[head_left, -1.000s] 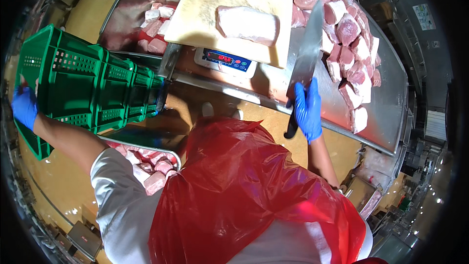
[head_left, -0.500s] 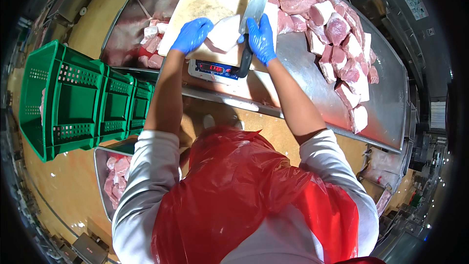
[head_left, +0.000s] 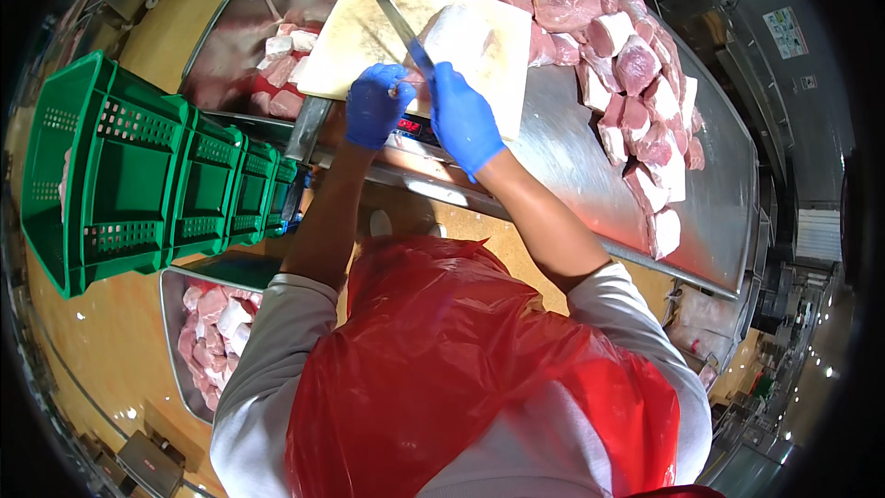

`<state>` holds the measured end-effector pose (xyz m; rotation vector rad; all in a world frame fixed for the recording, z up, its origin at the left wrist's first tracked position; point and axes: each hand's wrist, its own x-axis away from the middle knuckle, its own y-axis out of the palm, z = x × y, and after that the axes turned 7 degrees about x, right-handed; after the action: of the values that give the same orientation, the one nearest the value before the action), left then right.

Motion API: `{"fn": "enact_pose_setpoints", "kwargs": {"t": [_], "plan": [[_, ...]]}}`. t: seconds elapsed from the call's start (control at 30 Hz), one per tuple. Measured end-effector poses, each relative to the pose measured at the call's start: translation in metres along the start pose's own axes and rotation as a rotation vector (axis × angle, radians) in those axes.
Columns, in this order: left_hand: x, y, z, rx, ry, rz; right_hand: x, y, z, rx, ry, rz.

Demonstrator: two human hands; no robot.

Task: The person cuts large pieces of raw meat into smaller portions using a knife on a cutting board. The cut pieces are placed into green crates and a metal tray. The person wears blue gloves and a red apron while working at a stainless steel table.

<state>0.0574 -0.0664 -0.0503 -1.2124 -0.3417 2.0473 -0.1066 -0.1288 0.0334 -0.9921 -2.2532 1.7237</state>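
Whitish, smooth-topped meat (head_left: 458,35) sits on the cream board (head_left: 336,51); right hand (head_left: 461,120) wraps the long steel knife (head_left: 389,9), left hand (head_left: 374,106) curls, its hold unclear!

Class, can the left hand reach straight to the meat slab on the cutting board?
Probably not: the knife in the right hand appears to cross between the left hand and the meat slab.

Knife blade (head_left: 391,11): metal, apparently smooth.

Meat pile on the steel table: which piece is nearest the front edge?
The whitish piece at the lower end of the pile; the others lie farther back.
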Motion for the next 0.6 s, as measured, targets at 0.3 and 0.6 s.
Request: {"fn": "enact_pose_setpoints", "kwargs": {"t": [0.3,0.6], "plan": [[0.031,0.01,-0.004,0.137,-0.181,0.145,0.078,-0.081,0.049,0.349,-0.016,-0.55],[0.004,-0.027,0.017,0.274,0.046,0.107,0.063,-0.124,0.029,0.292,-0.04,-0.365]]}}
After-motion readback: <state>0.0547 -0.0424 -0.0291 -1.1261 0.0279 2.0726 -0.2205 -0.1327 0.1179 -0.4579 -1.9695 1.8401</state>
